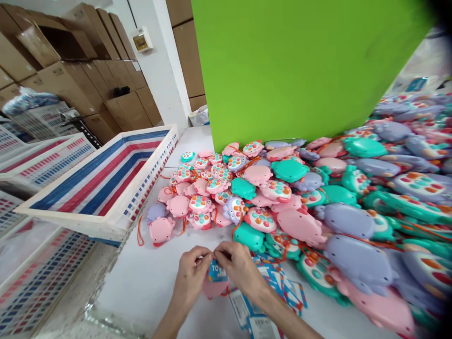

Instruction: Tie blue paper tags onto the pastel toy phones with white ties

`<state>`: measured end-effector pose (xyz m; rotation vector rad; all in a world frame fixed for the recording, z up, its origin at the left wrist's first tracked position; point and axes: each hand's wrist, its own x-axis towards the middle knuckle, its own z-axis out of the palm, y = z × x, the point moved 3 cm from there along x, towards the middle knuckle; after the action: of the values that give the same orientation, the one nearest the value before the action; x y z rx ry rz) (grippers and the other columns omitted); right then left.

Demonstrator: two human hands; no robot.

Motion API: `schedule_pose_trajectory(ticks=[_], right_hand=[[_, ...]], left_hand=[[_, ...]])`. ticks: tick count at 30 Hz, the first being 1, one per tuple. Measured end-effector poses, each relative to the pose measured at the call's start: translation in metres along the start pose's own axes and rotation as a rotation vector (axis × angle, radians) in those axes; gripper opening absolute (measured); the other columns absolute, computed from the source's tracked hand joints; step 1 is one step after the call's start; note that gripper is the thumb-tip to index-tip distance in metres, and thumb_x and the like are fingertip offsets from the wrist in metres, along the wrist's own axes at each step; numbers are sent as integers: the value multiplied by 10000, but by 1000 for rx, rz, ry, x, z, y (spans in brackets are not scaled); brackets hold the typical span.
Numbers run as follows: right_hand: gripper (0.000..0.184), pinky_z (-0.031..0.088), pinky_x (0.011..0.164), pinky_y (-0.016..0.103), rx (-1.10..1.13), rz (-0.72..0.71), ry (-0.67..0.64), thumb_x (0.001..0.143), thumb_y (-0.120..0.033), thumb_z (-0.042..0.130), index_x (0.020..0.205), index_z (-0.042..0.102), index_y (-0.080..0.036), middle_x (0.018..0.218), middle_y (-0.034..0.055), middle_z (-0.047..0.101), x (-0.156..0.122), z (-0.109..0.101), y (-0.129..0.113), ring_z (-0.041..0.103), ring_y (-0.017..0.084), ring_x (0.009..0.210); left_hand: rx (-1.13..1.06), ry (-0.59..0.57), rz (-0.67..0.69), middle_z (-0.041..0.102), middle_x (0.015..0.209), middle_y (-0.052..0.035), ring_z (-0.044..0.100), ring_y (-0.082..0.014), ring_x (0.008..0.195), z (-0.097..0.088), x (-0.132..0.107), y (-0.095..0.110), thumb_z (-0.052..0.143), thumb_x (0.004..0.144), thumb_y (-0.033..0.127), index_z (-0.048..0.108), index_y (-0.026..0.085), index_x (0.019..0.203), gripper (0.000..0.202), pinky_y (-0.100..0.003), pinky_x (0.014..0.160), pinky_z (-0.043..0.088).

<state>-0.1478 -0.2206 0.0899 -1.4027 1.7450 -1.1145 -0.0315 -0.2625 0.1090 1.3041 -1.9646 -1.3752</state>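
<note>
My left hand (190, 275) and my right hand (238, 266) meet low in the middle of the head view, fingers pinched together on a small blue printed tag (215, 272). Under the two hands lies a pink toy (213, 288), mostly hidden. Just right of my right wrist, several blue and white cards (268, 294) are scattered on the white table (141, 282). A big heap of pink, teal and lilac button toys (282, 197) with orange cords fills the table beyond and to the right.
A white basket with red and blue stripes (106, 174) stands at the left, more baskets behind it. A large green panel (300, 66) rises behind the heap. Brown cartons (70, 56) are stacked at the back left.
</note>
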Motion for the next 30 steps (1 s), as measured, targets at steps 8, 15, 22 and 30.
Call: schedule_pose_trajectory(ticks=[8,15,22,30], right_hand=[[209,388,492,191,137,-53,-8,766,-138,462,615,606,-139,523,-12,579,-5,6,1,523,103,497],[217,402,571,239,57,-100,6,808,-158,412,851,624,-169,597,0,611,-11,-8,3,535,129,548],[221,348,514,228,-204,-59,-69,841,-160,382,763,587,-184,597,-9,563,-18,-41,-1,517,126,529],[252,351,547,246,-487,-104,-152,863,-161,358,702,549,-189,690,23,598,-21,-57,-14,562,155,632]], left_hand=[[-235,67,-76,571,566,1,503,-123,529,3,-3,-15,564,722,353,598,133,701,224,-206,508,390],[-233,108,-45,541,561,18,482,-109,536,-4,-1,-13,566,726,329,559,145,637,204,-192,504,359],[-219,303,56,596,680,-5,507,-119,642,-25,-12,2,580,738,311,572,161,699,155,-207,604,379],[-867,142,-148,644,670,-21,539,-107,479,-3,-11,8,526,776,294,407,190,703,174,-207,456,358]])
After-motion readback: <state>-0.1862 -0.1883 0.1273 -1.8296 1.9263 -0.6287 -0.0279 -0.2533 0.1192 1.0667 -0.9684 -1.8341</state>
